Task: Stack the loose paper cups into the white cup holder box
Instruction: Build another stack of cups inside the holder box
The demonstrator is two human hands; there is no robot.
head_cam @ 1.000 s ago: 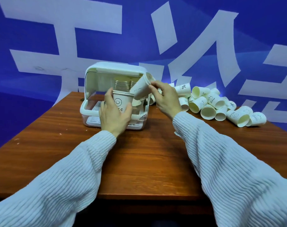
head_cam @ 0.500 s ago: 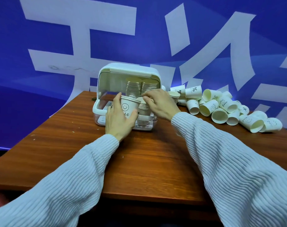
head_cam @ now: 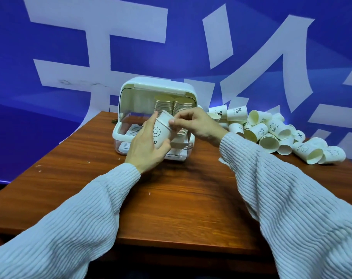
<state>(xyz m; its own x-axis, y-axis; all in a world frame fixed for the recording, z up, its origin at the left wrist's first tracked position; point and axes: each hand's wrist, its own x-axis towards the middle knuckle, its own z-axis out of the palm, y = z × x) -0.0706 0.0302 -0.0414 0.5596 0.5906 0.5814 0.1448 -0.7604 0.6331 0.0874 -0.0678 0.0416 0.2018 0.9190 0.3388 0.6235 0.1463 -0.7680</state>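
Cups (head_cam: 275,133) lie loose in a heap on the right of the bench (head_cam: 183,198), most tipped on their sides, well apart from the white cup holder box (head_cam: 157,117), which stands at the far middle with its lid swung up and its front open toward the person.

Head view, the only 1: inside the box, 2 nested stacks (head_cam: 172,105) stand upside down at the back, leaving the front and left of the tray free, likely so new columns can go in from the near side. Just in front of the opening, the left hand (head_cam: 146,146) has its grip wrapped around a smiley cup (head_cam: 161,133), tilted with its rim up and to the right. A faint line below the rim suggests 2 nested cups, though I cannot be sure. The right hand (head_cam: 195,124) has its grip pinched on that rim, probably seating or straightening it. Holding the cup off the bench between both hands seems to keep it steady while it is aligned. Most of the heap is not yet stacked.
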